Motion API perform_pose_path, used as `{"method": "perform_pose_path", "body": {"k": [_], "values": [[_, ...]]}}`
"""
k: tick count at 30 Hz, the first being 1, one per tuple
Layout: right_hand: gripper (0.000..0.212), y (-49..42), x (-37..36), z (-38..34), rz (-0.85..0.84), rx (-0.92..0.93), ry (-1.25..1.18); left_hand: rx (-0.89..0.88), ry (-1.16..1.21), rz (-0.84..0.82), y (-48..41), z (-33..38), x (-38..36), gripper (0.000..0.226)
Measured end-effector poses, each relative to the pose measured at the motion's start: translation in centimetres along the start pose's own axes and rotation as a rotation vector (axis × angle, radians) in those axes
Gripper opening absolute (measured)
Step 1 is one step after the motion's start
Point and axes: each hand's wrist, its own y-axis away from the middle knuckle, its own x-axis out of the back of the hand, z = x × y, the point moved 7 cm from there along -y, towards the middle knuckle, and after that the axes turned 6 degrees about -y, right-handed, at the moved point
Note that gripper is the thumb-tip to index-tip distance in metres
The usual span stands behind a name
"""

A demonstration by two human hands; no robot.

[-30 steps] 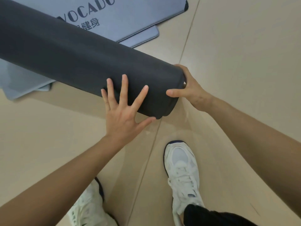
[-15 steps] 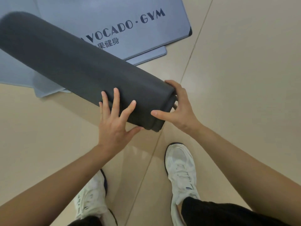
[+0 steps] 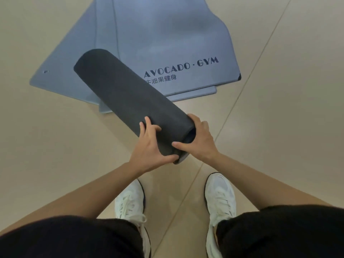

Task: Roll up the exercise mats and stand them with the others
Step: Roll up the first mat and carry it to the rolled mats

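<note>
Rolled mat point(image 3: 130, 101) now tipping toward upright versus 1 s ago; far end swinging to 11 o'clock. Left hand point(image 3: 150, 148) and right hand point(image 3: 200, 141) fingers clamping near end. Flat mats point(image 3: 167, 34) still needing rolling.

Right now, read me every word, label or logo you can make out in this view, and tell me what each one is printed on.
"AVOCADO · GYM": dark capitals on the top flat blue mat.
Chinese line beneath it, on the same mat: it looks like "油果健身"; the rolled dark mat hides its start.
Rolled dark mat: no print visible.
White shoes: no readable marking.
</note>
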Motion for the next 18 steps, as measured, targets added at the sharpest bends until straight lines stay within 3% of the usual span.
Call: {"method": "perform_pose_path", "body": {"k": [3, 5, 10, 18], "values": [[0.116, 0.8, -3.7, 5.2, -0.274, -0.052, 0.134, 0.049, -0.084, -0.109, 1.4, -3.0, -4.7, 0.131], [0.12, 0.9, -4.6, 6.6, -0.337, -0.031, 0.131, 0.046, -0.082, -0.071, 1.9, -4.2, -6.3, 0.136], [0.12, -0.1, -4.7, 7.4, -0.401, 0.086, 0.168, 0.07, -0.111, 0.039, 1.5, -4.1, -7.9, 0.128], [0.13, -1.7, -3.8, 8.9, -0.364, -0.028, -0.146, 0.047, -0.074, 0.132, 0.6, -3.3, -8.1, 0.122]]}}
